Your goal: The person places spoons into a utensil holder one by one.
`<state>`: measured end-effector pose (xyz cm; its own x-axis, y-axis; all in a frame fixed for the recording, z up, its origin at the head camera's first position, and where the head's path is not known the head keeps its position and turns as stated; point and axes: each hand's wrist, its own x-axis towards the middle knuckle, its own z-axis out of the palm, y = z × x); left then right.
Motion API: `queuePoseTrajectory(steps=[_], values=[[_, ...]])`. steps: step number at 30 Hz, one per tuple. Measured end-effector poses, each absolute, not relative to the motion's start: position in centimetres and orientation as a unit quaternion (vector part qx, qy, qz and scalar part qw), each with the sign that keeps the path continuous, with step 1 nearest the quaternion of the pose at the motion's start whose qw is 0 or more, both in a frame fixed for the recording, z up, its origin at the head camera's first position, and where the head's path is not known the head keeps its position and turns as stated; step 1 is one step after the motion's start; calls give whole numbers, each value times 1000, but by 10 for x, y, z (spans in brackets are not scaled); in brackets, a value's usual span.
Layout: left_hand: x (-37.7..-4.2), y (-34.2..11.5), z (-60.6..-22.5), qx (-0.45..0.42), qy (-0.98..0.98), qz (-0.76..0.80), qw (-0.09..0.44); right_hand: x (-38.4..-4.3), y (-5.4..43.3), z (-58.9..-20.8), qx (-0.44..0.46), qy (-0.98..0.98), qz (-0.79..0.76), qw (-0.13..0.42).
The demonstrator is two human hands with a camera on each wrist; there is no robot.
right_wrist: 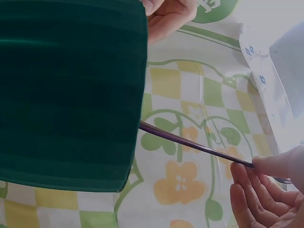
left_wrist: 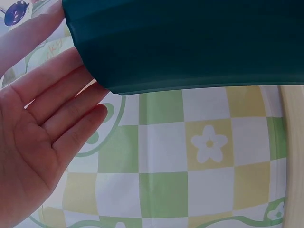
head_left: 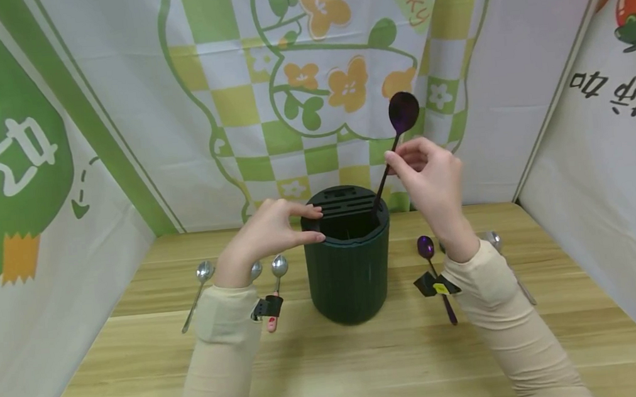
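Note:
A dark green utensil holder [head_left: 349,284], with a slotted black lid part [head_left: 346,197] at the back and a wide opening in front, stands upright on the table. My left hand [head_left: 267,236] rests at its left rim, thumb at the front and index finger on top; in the left wrist view its fingers [left_wrist: 71,102] are straight against the wall. My right hand [head_left: 432,176] pinches a dark purple spoon [head_left: 403,112] between thumb and fingers, bowl upward. The spoon's handle [right_wrist: 190,143] slants down to the holder's right rim, where its tip is hidden.
Left of the holder lie a silver spoon [head_left: 204,273], another silver spoon [head_left: 256,270] partly behind my wrist, and a pink-handled spoon [head_left: 280,266]. To the right are a purple spoon [head_left: 426,247] and a silver spoon [head_left: 493,240], partly covered by my arm. A printed cloth [head_left: 230,105] hangs behind.

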<state>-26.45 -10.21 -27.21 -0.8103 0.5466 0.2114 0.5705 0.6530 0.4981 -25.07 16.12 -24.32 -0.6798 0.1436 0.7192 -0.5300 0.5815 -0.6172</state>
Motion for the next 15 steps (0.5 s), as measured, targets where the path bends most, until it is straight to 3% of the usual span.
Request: queuePoseTrajectory(steps=[15], values=[[-264, -103, -272, -305, -909, -284, 17, -259, 157, -256, 152, -803, 426, 388]])
